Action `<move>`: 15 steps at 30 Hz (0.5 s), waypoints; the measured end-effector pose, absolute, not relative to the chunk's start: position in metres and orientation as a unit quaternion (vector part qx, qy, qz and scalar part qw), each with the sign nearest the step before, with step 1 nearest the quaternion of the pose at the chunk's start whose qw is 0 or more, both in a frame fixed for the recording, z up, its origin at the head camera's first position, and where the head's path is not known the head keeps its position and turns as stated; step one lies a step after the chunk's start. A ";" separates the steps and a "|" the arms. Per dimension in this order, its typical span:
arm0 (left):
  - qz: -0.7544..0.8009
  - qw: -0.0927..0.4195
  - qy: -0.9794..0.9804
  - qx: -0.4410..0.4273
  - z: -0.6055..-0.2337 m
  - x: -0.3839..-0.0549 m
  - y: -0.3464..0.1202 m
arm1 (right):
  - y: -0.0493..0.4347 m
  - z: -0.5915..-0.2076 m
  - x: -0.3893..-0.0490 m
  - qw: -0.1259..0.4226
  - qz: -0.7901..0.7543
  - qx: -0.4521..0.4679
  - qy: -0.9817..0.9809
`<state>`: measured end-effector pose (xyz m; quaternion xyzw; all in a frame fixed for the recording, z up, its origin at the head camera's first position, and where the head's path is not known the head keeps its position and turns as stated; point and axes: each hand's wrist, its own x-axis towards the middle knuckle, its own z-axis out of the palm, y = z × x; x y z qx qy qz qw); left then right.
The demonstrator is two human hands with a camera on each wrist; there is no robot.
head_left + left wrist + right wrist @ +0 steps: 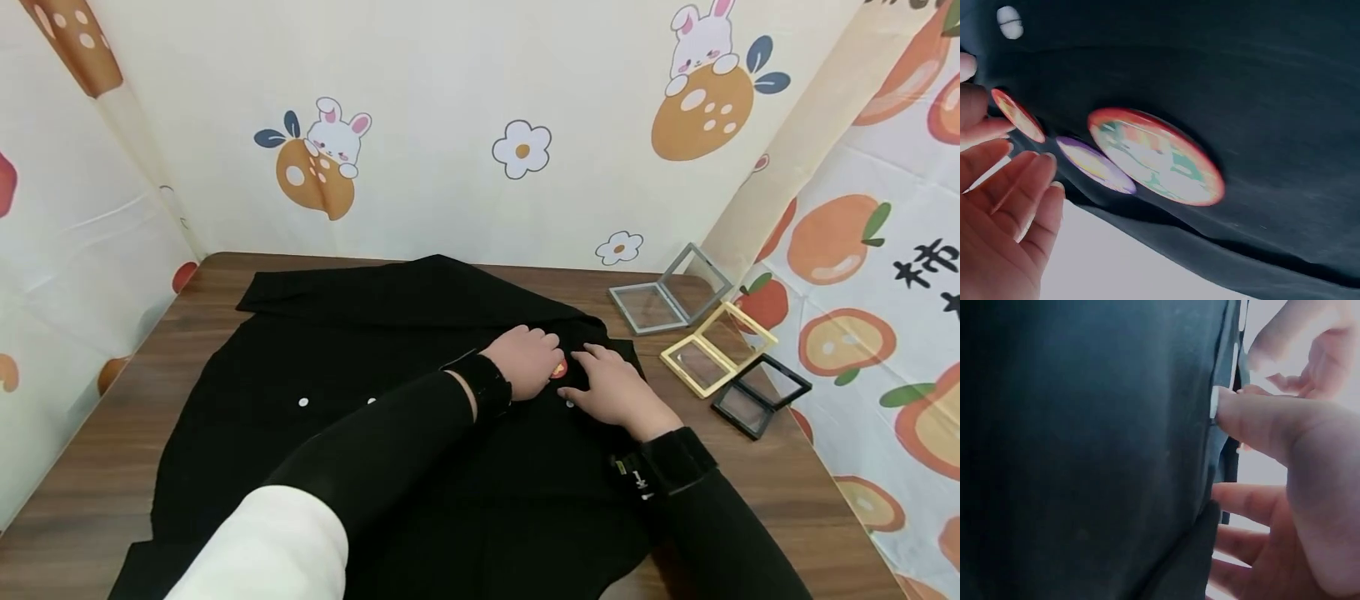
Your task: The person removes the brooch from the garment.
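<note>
A black buttoned garment (420,308) lies spread over the table. On its right side my left hand (521,362), knuckles up and fingers curled, holds the edge of a small round red-rimmed badge (1018,115) at its fingertips. Beside that badge in the left wrist view are a purple-rimmed badge (1094,164) and a larger red-rimmed one (1157,156); from the head they are hidden under the left hand. My right hand (615,387) rests on the cloth just right of the small badge, thumb and fingers spread apart. Its thumb tip meets a white button (1214,402) in the right wrist view.
Three hinged clear-windowed frames stand open at the table's right edge: a grey one (671,292), a yellow one (717,348) and a black one (759,396). Behind the wooden table (217,292) hangs a printed cloth (435,125). More white buttons (303,402) dot the garment.
</note>
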<state>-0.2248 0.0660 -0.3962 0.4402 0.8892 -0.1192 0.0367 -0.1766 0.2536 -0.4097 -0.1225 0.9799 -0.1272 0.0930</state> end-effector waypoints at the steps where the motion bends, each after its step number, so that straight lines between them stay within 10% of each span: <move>1: -0.126 0.040 0.889 0.439 -0.396 -0.226 0.070 | 0.254 -0.409 -0.177 0.097 -0.130 -0.122 0.979; 15: -0.154 0.027 0.900 0.406 -0.403 -0.221 0.088 | 0.260 -0.410 -0.173 0.117 -0.149 -0.134 0.973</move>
